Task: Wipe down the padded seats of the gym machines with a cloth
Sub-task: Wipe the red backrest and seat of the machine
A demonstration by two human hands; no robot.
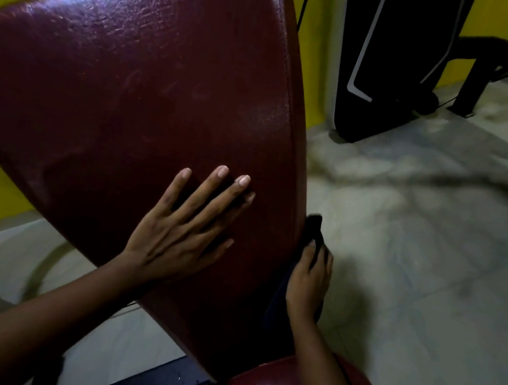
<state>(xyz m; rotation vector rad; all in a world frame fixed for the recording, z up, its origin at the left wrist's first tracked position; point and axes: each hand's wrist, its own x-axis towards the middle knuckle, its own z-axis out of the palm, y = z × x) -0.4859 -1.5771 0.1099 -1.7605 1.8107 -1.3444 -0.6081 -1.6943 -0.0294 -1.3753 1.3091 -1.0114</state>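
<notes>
While my left hand [185, 229] lies flat, fingers spread, on the maroon vinyl padded backrest [132, 83] and my right hand [309, 277] beside it clutches the dark crumpled cloth [313, 227] at the pad's side edge, I fear the cloth slipping off that narrow edge.

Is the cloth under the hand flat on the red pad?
No, the left hand lies bare on the pad; the right hand grips the cloth.
</notes>
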